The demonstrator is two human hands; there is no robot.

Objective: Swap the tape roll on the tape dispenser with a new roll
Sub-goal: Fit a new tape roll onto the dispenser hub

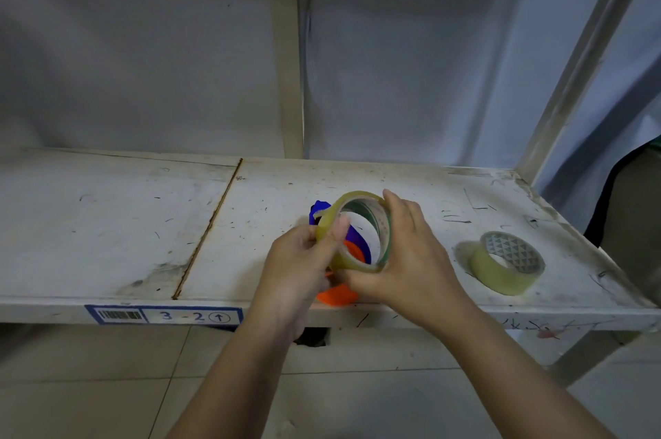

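1. A blue-bordered label (163, 315) reading "3 - 2" with a barcode and an upward arrow is stuck to the front edge of a scuffed white shelf (107, 224), left of centre.

2. A seam (209, 227) runs across the shelf top from back to front, just left of the person's hands.

3. The left hand (300, 260) grips the near left rim of a yellowish tape roll (357, 227), thumb pressed on the outer face and fingers curled shut behind it.

4. The roll, held upright above the front part of the shelf, stands between both hands; a loose end of tape juts from its upper left edge.

5. Behind and below the roll sits the tape dispenser (352, 249), its blue part showing through the roll's hole and at upper left, its orange part under the hands at the shelf's front edge. Whether the roll is seated on it cannot be told.

6. The right hand (411, 252) clamps the roll's right side, fingers over the top rim, thumb beneath.

7. A second tape roll (508, 263), with a triangle-patterned core, lies flat on the shelf, well apart to the right.
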